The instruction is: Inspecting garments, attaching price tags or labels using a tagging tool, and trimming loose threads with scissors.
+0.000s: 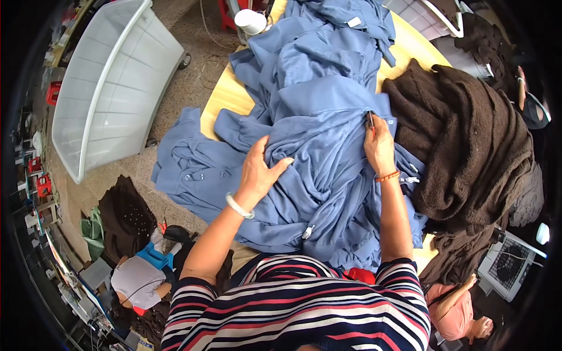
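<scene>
Blue garments point(328, 143) lie crumpled in a long heap in front of me, with buttons and small white tags showing on them. My left hand point(257, 172) rests on the cloth near the middle, thumb and fingers apart, holding nothing. At the right edge of the heap, my right hand point(380, 146) is closed around a small cutting tool point(372, 123) that looks like thread snips with a red part. Its dark tip points away from me at a blue band of fabric with a button. The rest of the tool is hidden by the fingers.
The pile covers much of a pale wooden table point(218, 111). Brown knit fabric point(462, 140) is heaped on the right. A large white wheeled bin point(126, 88) stands on the floor at left; a white thread cone point(250, 21) is beyond the table. Other people sit at lower left and lower right.
</scene>
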A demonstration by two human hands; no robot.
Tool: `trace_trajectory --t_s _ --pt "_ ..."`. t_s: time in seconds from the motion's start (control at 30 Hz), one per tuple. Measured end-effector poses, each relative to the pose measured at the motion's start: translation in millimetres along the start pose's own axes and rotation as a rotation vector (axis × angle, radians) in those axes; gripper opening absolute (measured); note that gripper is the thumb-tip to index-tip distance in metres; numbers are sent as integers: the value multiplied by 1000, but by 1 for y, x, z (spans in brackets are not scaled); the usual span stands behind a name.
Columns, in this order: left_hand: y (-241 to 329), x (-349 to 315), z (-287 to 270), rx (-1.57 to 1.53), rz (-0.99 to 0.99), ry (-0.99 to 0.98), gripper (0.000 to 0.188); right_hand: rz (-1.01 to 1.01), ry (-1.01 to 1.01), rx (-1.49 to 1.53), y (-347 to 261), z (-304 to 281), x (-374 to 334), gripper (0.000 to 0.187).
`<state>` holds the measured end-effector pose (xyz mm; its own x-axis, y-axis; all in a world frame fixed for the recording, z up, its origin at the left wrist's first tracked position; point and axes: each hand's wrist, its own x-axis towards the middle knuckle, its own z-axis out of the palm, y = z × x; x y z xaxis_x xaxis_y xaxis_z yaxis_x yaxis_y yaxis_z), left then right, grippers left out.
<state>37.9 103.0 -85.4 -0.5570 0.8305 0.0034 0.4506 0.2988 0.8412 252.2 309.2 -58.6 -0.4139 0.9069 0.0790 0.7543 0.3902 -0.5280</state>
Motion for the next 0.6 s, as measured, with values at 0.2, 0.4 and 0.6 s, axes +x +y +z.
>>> trace_trajectory --t_s 0.2,0.4,0.6 --pt "65 11 23 -160 102 -53 15 128 -16 308 -3 -17 -25 21" --pt "123 -31 92 -230 504 -340 11 108 -157 674 -82 -75 -41 17" --pt "113 -80 83 -32 815 -612 24 -183 -743 721 -100 -12 -18 26"
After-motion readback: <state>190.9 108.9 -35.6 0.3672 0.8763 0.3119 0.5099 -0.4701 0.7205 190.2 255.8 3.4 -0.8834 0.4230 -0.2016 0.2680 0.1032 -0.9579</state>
